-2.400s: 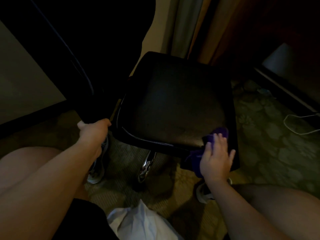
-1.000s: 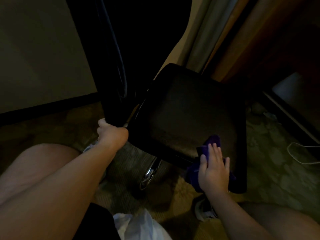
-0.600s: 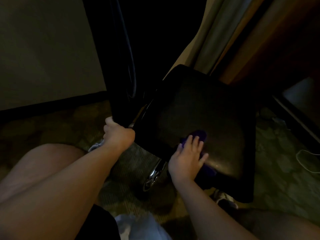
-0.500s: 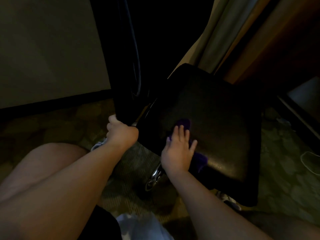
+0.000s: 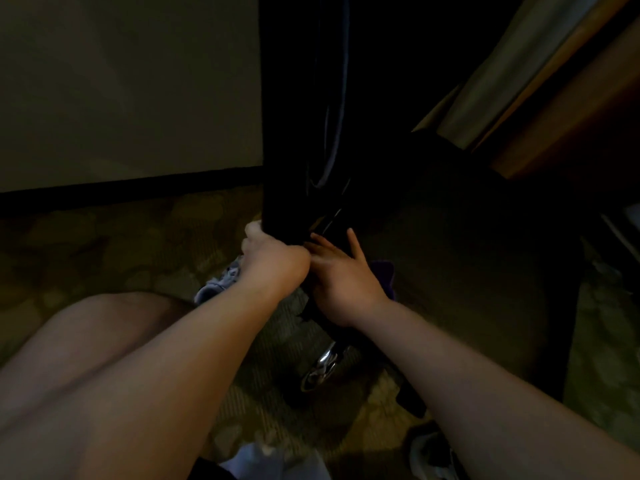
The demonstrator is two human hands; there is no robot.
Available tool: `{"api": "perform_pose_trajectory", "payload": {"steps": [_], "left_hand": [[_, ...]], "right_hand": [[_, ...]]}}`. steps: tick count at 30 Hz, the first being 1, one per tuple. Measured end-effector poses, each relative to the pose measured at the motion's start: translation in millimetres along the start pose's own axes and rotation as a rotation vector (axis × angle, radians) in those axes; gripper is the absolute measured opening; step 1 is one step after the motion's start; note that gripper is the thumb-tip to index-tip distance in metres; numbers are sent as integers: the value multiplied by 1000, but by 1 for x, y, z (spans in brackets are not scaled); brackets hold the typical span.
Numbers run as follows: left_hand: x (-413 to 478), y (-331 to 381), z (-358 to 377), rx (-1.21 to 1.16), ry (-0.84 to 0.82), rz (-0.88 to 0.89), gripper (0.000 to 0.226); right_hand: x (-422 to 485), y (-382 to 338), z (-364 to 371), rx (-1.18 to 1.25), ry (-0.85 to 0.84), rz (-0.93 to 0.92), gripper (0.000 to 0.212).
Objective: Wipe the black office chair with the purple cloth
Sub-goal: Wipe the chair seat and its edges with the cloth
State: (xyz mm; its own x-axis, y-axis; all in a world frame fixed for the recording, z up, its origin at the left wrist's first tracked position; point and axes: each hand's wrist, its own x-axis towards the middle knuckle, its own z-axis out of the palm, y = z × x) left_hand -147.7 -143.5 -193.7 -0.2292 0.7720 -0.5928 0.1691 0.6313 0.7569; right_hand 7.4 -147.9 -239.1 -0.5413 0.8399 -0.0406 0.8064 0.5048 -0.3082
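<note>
The black office chair [image 5: 460, 258] fills the middle and right of the dim view, its tall backrest [image 5: 311, 98] rising at the centre. My left hand [image 5: 273, 261] grips the lower edge of the backrest. My right hand [image 5: 341, 282] lies flat with fingers spread at the seat's left rear corner, pressing the purple cloth [image 5: 382, 275] onto it. Only a small purple patch shows beside the hand; the remainder is hidden under my palm.
A chrome chair leg with a caster [image 5: 320, 368] stands on the patterned carpet [image 5: 121, 244] below the seat. My bare knees frame the bottom. A wall with a dark baseboard [image 5: 131, 188] runs at left; curtains [image 5: 512, 64] and wooden furniture stand at right.
My right hand has slid the cloth leftwards across the seat, from its front right corner to the corner beside the backrest. My left hand has kept its grip; the camera moved closer.
</note>
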Motion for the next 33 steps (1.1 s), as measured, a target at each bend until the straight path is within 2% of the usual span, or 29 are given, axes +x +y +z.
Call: {"api": "perform_pose_trajectory", "payload": {"steps": [6, 8, 11, 13, 16, 20, 24, 27, 30, 33], "left_hand": [[6, 7, -1, -39, -32, -3, 83], [9, 9, -4, -55, -70, -4, 84], [12, 7, -10, -96, -163, 16, 86], [12, 4, -12, -107, -192, 33, 86], [13, 0, -11, -99, -166, 59, 85], [15, -1, -9, -100, -150, 69, 82], [15, 0, -8, -110, -123, 59, 79], [11, 3, -7, -106, -126, 55, 80], [8, 9, -2, -84, -62, 32, 78], [4, 13, 4, -69, 9, 7, 79]], "right_hand": [[31, 29, -18, -118, -12, 29, 52], [41, 39, -23, -134, 21, 75, 60], [58, 72, -29, -188, 107, 146, 54], [70, 106, -37, -172, 88, 260, 51], [86, 154, -51, -129, 35, 455, 60], [99, 176, -49, -33, 38, 578, 70], [95, 149, -44, -32, 9, 479, 69], [80, 104, -39, -28, 73, 324, 56], [65, 55, -28, -84, 71, 273, 45], [50, 25, -21, -96, -32, 213, 59]]}}
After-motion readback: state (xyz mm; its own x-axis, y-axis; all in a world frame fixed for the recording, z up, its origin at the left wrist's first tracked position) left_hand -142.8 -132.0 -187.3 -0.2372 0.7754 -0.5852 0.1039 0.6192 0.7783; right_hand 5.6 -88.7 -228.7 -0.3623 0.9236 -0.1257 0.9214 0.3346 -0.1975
